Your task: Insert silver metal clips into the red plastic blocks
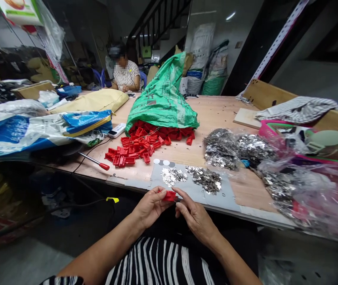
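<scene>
On the wooden table (216, 118), red plastic parts (133, 148) spill from a green sack (163, 99) at twelve o'clock; at six o'clock, the left hand (151, 206) and right hand (195, 215) pinch one red part (170, 195) between them.

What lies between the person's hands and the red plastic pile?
From the left hand, the head view shows a grey mat on the wooden table; silver metal pieces lie to the right.

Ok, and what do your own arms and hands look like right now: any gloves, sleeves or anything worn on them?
The left hand and right hand are bare, with no gloves, and no watch or bracelet shows at either wrist. The left forearm is bare down to a black-and-white striped sleeve, matching the striped top.
</scene>
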Demonstrator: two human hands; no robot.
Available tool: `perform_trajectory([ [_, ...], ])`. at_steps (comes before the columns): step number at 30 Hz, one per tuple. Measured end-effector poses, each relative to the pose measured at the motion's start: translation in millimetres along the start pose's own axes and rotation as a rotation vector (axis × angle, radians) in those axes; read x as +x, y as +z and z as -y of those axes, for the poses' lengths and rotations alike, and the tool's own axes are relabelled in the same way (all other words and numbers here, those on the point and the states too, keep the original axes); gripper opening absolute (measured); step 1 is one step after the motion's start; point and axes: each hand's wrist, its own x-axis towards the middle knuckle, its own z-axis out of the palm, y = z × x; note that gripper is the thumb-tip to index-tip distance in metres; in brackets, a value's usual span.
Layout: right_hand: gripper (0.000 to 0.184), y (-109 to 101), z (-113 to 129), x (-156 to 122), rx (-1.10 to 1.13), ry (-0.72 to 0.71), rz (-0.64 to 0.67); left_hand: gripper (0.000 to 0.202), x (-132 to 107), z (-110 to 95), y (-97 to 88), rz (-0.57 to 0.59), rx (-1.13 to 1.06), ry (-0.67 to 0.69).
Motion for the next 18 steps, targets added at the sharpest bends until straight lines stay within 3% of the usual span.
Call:
perform_trajectory([
  [4,0.041,1.1,3.2,1.1,-0.017,-0.018,-0.008,0.010,-3.5,3.8,2.1,-0.044,-0.186,-0.104],
  [9,0.038,0.6,4.7,1.8,-0.030,-0.038,-0.010,0.007,-6.1,6.8,2.8,-0.079,-0.225,-0.112],
  [18,0.033,3.5,-3.3,1.1,-0.036,-0.038,-0.166,0.012,-6.8,18.7,6.2,0.002,-0.197,-0.070],
])
